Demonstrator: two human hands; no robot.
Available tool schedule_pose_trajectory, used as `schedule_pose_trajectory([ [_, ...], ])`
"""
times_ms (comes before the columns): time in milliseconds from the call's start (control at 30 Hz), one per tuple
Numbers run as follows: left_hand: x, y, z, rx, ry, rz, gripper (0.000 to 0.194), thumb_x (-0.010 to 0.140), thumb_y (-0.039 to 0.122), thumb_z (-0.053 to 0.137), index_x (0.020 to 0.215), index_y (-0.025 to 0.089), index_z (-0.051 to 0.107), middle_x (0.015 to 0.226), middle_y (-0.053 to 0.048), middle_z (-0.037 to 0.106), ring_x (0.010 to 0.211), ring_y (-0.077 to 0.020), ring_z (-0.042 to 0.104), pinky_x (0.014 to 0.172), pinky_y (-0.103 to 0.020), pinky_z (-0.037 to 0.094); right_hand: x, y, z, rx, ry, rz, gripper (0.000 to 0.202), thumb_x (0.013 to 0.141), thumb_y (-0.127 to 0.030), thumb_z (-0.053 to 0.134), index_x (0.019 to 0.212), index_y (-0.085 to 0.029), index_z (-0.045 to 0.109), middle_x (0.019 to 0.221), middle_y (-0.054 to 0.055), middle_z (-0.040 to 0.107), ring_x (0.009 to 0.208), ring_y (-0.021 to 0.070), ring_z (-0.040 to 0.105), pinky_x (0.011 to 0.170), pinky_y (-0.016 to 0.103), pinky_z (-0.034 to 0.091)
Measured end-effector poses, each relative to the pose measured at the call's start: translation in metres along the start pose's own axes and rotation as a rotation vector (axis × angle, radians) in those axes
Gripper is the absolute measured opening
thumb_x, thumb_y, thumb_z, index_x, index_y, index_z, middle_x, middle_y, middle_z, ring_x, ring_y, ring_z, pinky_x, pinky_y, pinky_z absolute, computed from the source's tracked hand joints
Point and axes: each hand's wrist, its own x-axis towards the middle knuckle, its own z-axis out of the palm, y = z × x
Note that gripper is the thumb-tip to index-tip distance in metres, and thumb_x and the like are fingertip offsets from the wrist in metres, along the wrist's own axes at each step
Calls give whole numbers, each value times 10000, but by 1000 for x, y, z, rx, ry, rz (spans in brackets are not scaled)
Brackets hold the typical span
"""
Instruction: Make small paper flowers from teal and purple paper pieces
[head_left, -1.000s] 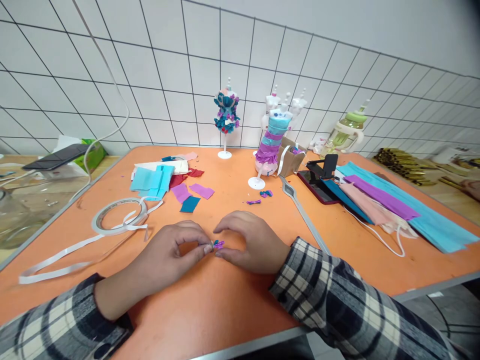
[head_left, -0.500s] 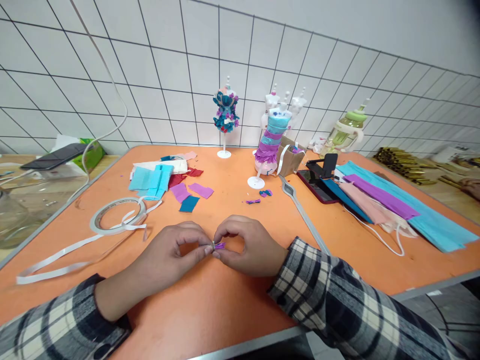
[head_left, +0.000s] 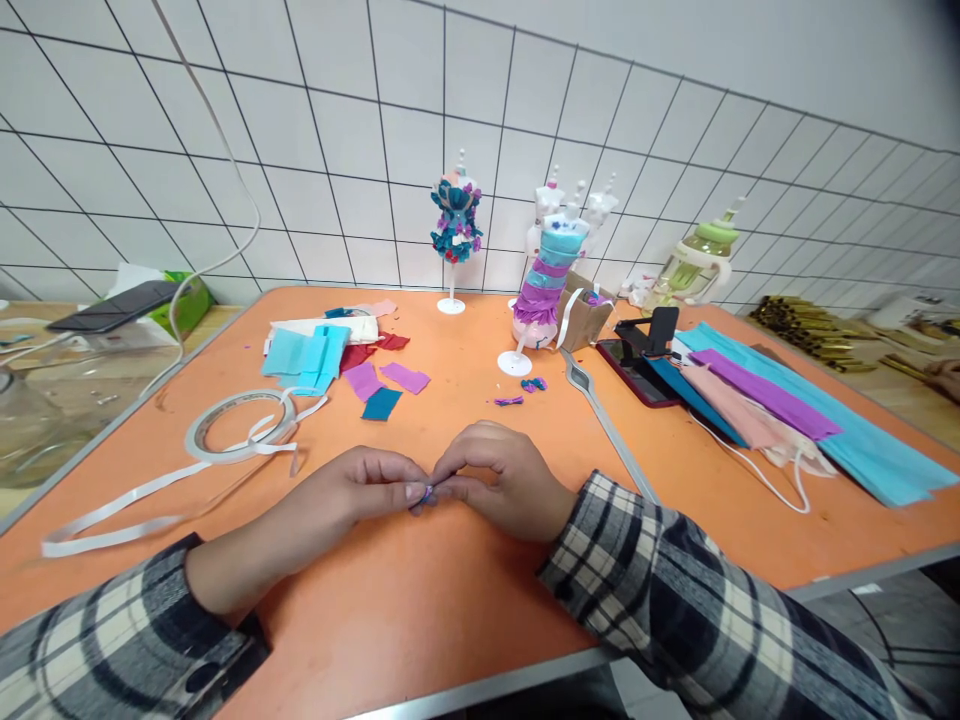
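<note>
My left hand [head_left: 367, 488] and my right hand [head_left: 499, 478] meet fingertip to fingertip above the orange table [head_left: 420, 610]. Pinched between both thumbs and forefingers is a small purple and dark paper bow [head_left: 426, 496], mostly covered by the fingers. Beyond my hands lie a similar purple bow [head_left: 509, 401] and a blue-purple bow [head_left: 534, 384]. Purple paper pieces [head_left: 406, 377] and a dark blue paper square [head_left: 381, 404] rest to the left of these. A roll of white double-sided tape [head_left: 202, 440] lies beyond my left forearm, with a loose strip trailing from it.
Small dress-form stands in paper outfits, one blue and purple [head_left: 541, 290], one teal [head_left: 455, 220], stand at the back. On the right are a phone [head_left: 630, 375], crepe paper strips [head_left: 870, 440] and a green-lidded bottle [head_left: 697, 265]. Light blue paper [head_left: 322, 360] lies at left.
The purple end that stuck out between my fingers is now mostly covered, and a darker bit shows below. My right fingertips have shifted slightly. The view has moved a little.
</note>
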Motion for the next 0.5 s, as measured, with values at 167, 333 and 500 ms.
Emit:
schedule_pose_trajectory([
  [167,0,-2,1,-48,-24,-62,192,807,374,665,735,236,777,705,-6,736,696,-185,622,690,-292,496,1,4,-5,-194,-124,-176,173,1028,-261,599,950,-216,746,930,36,755,878,154,658,860,298,503],
  [333,0,-2,1,-123,17,-181,200,721,423,737,657,235,765,685,-5,719,716,-196,611,732,-293,496,0,-2,-6,-361,-16,-394,234,1045,-176,492,1050,-232,719,1089,56,765,953,168,663,859,309,517],
  [500,1,0,-1,-148,89,-193,262,708,483,756,643,230,746,662,-6,684,713,-201,593,760,-307,492,1,-6,-4,-208,-31,-265,244,993,-343,633,1171,-179,654,1104,94,768,1012,210,680,922,355,534],
])
